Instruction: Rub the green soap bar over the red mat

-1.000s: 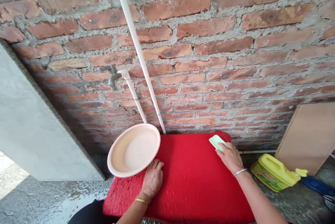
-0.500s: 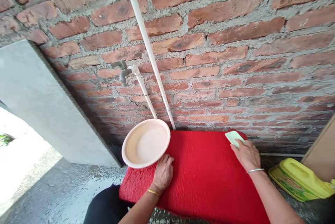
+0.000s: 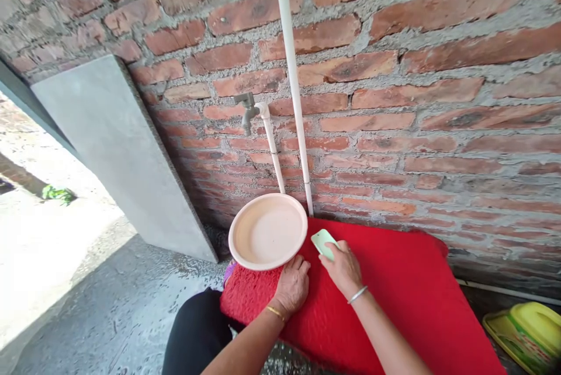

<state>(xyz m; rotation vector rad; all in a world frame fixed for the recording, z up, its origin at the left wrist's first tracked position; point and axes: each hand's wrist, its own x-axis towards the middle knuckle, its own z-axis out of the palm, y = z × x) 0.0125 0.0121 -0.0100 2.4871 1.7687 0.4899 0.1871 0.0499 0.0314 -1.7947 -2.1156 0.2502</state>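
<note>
A red, plush-looking cloth (image 3: 394, 281) lies spread over a low raised surface against the wall, shaggy at its left end and smoother to the right. My left hand (image 3: 293, 284) rests on it with fingers curled down into the pile, close by the near rim of a pale pink basin (image 3: 272, 229); its fingertips are partly hidden. The basin sits on the cloth's far left corner and looks bare inside. In my right hand (image 3: 344, 270) is a flat, pale green scrubbing brush (image 3: 323, 242), held against the cloth just right of the basin. The brush's underside is out of sight.
Above the basin a grey tap (image 3: 248, 112) juts from the brick wall (image 3: 372, 124), beside a tall white pipe (image 3: 291, 65). A grey slab (image 3: 127, 153) leans at the left over wet floor (image 3: 170, 275). A yellow jug (image 3: 532, 328) lies at the lower right.
My right hand has swept the brush leftward across the cloth, from its far right part to near the basin. My left hand stays by the basin. The view has turned left.
</note>
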